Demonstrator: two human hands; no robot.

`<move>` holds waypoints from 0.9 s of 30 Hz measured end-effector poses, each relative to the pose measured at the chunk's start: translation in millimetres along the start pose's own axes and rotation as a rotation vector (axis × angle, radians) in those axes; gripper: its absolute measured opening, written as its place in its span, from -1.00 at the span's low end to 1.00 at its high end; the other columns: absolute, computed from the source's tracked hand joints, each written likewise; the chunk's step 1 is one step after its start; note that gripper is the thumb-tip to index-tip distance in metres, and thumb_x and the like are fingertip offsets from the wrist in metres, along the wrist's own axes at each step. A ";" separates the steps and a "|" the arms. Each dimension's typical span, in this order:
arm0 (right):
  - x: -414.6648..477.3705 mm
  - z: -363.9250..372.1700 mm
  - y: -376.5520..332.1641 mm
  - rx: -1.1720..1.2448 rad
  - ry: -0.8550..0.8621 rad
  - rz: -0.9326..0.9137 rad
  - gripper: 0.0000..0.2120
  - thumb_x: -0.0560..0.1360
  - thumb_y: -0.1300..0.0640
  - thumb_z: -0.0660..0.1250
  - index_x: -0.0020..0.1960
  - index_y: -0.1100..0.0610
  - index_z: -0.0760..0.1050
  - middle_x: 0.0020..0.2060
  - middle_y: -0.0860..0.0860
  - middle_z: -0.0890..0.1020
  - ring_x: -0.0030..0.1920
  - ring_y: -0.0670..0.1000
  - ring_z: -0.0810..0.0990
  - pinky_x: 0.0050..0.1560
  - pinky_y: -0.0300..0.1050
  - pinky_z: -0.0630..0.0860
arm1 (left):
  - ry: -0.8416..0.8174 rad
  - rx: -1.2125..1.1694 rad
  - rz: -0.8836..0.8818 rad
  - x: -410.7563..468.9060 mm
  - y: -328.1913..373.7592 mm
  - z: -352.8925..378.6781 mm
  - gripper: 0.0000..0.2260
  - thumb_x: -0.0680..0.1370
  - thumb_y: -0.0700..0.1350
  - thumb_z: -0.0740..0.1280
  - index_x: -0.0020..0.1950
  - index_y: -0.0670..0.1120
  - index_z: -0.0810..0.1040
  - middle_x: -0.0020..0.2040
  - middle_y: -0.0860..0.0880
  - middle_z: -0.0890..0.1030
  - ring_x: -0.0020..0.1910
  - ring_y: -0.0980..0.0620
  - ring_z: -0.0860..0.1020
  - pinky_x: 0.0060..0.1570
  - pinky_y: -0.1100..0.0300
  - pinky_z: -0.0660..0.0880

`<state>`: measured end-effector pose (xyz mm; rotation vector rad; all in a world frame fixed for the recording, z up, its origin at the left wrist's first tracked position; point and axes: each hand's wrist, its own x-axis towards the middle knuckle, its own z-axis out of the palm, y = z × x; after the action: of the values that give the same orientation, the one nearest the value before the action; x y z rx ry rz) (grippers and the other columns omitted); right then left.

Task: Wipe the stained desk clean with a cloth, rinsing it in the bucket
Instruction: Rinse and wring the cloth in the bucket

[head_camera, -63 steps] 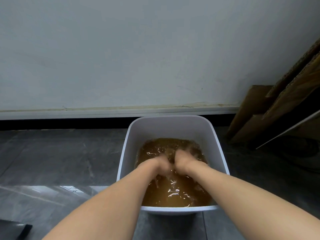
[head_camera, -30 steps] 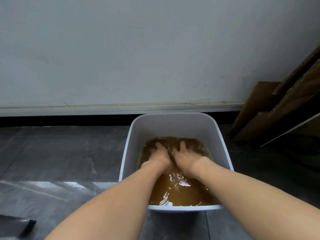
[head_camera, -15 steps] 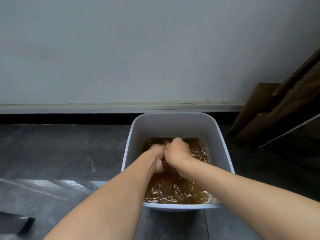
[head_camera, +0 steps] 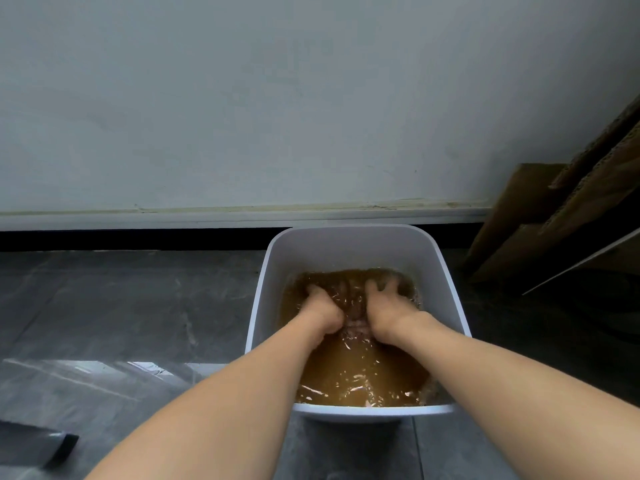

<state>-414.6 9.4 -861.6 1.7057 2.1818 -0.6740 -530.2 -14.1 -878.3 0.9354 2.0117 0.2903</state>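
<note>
Brown, murky water [head_camera: 360,372] fills the lower part of the white bucket [head_camera: 346,244], which stands on the dark grey floor [head_camera: 121,306] close to the wall. Both hands are in it at the far end. The right hand [head_camera: 388,310] has its fingers spread and presses down. The left hand [head_camera: 322,311] sits just beside it, its fingers sunk in the water, so I cannot tell whether they curl round anything. The cloth [head_camera: 355,327] seems to be the pale mottled patch between the two wrists, mostly under the surface.

Likely trouble: the water looks high against the near rim, so hard scrubbing could slop it onto the floor. It is also so dirty that a cloth lifted out of it may carry stain back to the counter, and an unwrung cloth would drip on the way.

Most of the cloth's shape and edges are lost under the water. The counter is out of view. Cardboard sheets [head_camera: 554,220] at far right and a dark object [head_camera: 34,445] at near left are cut off by the frame.
</note>
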 end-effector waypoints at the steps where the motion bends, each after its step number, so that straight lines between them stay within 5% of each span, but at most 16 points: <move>1: 0.9 3.2 -1.8 -0.010 -0.033 0.004 -0.37 0.56 0.22 0.34 0.54 0.13 0.15 0.53 0.30 0.02 0.32 0.33 0.49 0.31 0.10 0.45 | 0.038 0.142 0.048 0.4 -1.1 3.3 -0.37 0.57 -0.10 0.37 0.55 -0.16 0.14 0.37 -0.21 0.46 0.34 -0.20 0.47 0.32 0.02 0.43; 4: 3.3 10.2 -8.8 0.072 -0.048 0.012 -0.63 0.57 0.28 0.28 0.38 0.20 0.42 0.41 0.24 0.41 0.25 0.20 0.57 0.17 -0.03 0.50 | -0.027 0.228 0.102 0.5 -0.8 6.9 -0.64 0.57 -0.14 0.38 0.33 -0.20 0.42 0.25 -0.19 0.58 0.22 -0.16 0.57 0.13 0.07 0.50; 7: 4.9 11.3 -13.6 0.346 0.034 0.068 -0.80 0.59 0.24 0.24 0.16 0.23 0.57 0.15 0.19 0.63 0.13 0.18 0.63 0.02 -0.08 0.54 | -0.169 -0.159 -0.024 0.2 5.1 6.1 -0.86 0.64 -0.23 0.21 0.12 -0.26 0.50 -0.03 -0.25 0.64 -0.15 -0.17 0.66 -0.23 0.02 0.56; 9: -0.6 7.5 -25.0 0.569 0.093 0.098 -0.76 0.63 0.17 0.17 0.11 0.24 0.58 0.09 0.21 0.65 0.05 0.20 0.66 -0.04 -0.05 0.58 | -0.221 -0.429 -0.111 -2.1 8.3 1.8 -0.84 0.63 -0.24 0.18 -0.08 -0.24 0.50 -0.33 -0.19 0.56 -0.45 -0.10 0.54 -0.41 0.10 0.45; 12: -14.3 0.4 -46.2 0.706 0.177 0.092 -0.63 0.70 0.03 0.04 0.16 0.21 0.55 0.08 0.19 0.63 0.02 0.21 0.65 -0.06 -0.03 0.58 | -0.161 -0.725 -0.118 -6.1 6.2 -8.7 -0.74 0.69 -0.16 0.14 -0.18 -0.16 0.42 -0.33 -0.09 0.47 -0.45 0.01 0.48 -0.56 0.22 0.42; 15: -18.6 -2.2 -51.5 0.677 0.235 0.069 -0.59 0.70 0.00 0.05 0.18 0.23 0.57 0.10 0.18 0.62 0.08 0.21 0.61 -0.05 -0.11 0.46 | -0.203 -0.799 -0.037 -17.9 7.9 -18.4 -0.69 0.72 -0.12 0.05 -0.20 -0.08 0.36 -0.26 -0.02 0.40 -0.33 0.09 0.40 -0.50 0.30 0.43; 19: -9.6 -11.7 -33.1 0.673 0.288 0.120 -0.59 0.69 0.04 0.06 0.14 0.27 0.59 0.11 0.25 0.63 0.09 0.26 0.62 0.06 -0.06 0.52 | -0.477 -0.662 -0.088 -24.1 17.4 -13.1 -0.59 0.66 -0.19 0.08 -0.36 -0.20 0.48 -0.52 -0.11 0.44 -0.60 0.01 0.43 -0.56 0.30 0.40; 22: -6.1 -19.5 -15.5 0.563 0.258 0.137 -0.65 0.71 0.08 0.09 0.19 0.28 0.55 0.18 0.25 0.60 0.18 0.26 0.58 0.07 -0.09 0.43 | -0.447 -0.576 -0.133 -15.9 18.9 -12.6 -0.72 0.64 -0.22 0.18 -0.22 -0.19 0.58 -0.37 -0.12 0.61 -0.41 -0.01 0.60 -0.31 0.18 0.61; 25: -11.5 -31.9 -5.7 0.332 0.134 0.040 -0.72 0.70 0.16 0.11 0.26 0.23 0.52 0.21 0.21 0.57 0.19 0.23 0.57 0.03 -0.10 0.45 | -0.250 -0.395 -0.071 -13.7 17.6 -23.9 -0.80 0.68 -0.20 0.10 -0.03 -0.10 0.49 -0.30 -0.07 0.53 -0.44 0.04 0.46 -0.52 0.31 0.34; 27: -16.3 -40.6 -3.4 0.158 -0.023 -0.011 -0.64 0.72 0.10 0.06 0.41 0.24 0.41 0.35 0.23 0.47 0.30 0.27 0.50 0.22 0.01 0.51 | -0.114 -0.131 0.037 -6.6 18.9 -27.6 -0.83 0.68 -0.13 0.10 0.20 -0.07 0.43 -0.03 -0.12 0.54 -0.17 -0.07 0.54 -0.38 0.20 0.47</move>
<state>-411.3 16.7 -818.4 1.7534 2.1750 -0.8859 -540.3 -1.9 -848.1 0.8875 1.8497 0.3763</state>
